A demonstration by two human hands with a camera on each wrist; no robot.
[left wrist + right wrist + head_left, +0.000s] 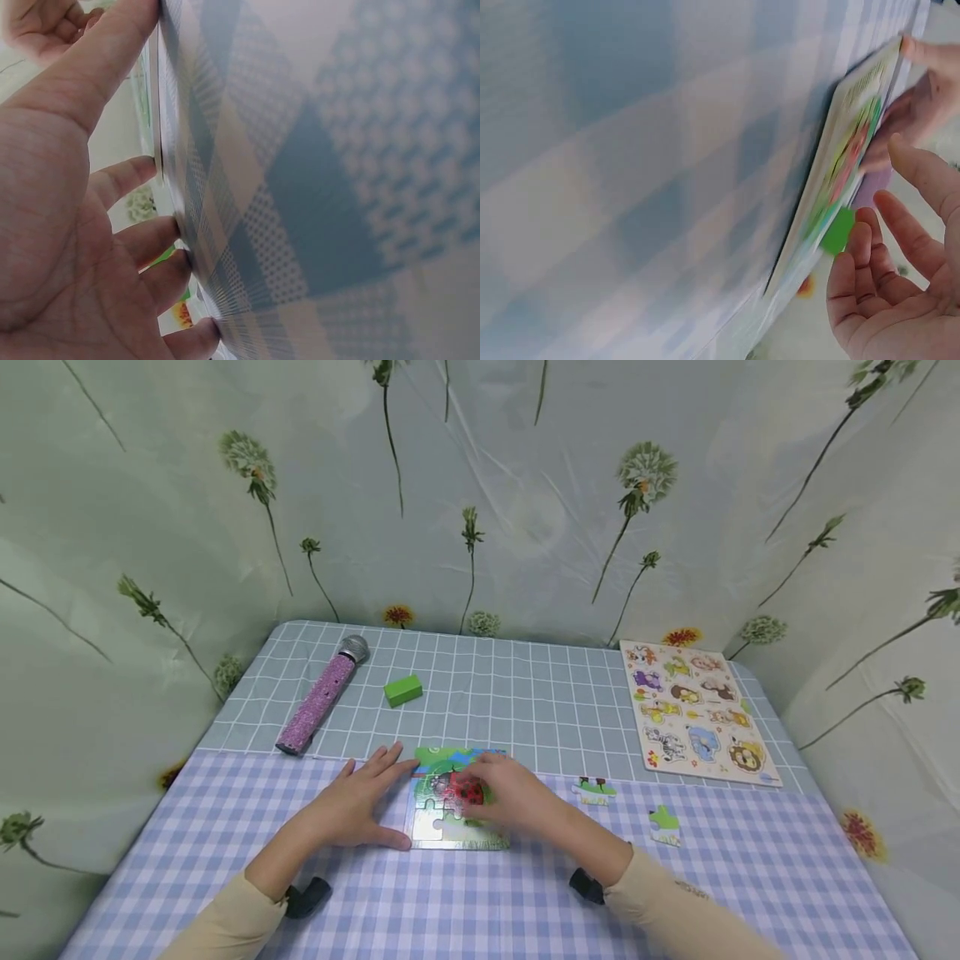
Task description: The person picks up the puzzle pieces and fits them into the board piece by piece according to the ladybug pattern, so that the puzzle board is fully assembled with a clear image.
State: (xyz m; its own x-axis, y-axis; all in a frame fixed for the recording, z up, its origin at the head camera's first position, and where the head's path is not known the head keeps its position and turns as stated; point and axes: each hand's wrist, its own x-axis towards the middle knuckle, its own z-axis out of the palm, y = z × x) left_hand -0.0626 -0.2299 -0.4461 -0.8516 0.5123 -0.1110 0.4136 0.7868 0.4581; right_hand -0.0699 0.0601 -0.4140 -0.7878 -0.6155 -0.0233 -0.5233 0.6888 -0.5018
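Note:
A square jigsaw puzzle board (427, 827) with a ladybug picture lies flat on the checked cloth, a pale bare patch showing at its lower left. Along its left side my left hand (360, 802) is spread, thumb at the lower corner and index finger near the upper one. Over the board's right part is my right hand (506, 792), slightly blurred and covering some of the picture. The right wrist view shows this hand (900, 285) with loosely bent fingers, thumb apart from them, and nothing visible between. Two loose puzzle pieces, one (595, 791) and another (664, 825), lie right of the board.
A pink glittery microphone (318, 702) and a green block (403, 691) lie at the back left. At the back right is a wooden animal puzzle board (697, 714). A dandelion-print curtain (525, 518) hangs behind the table.

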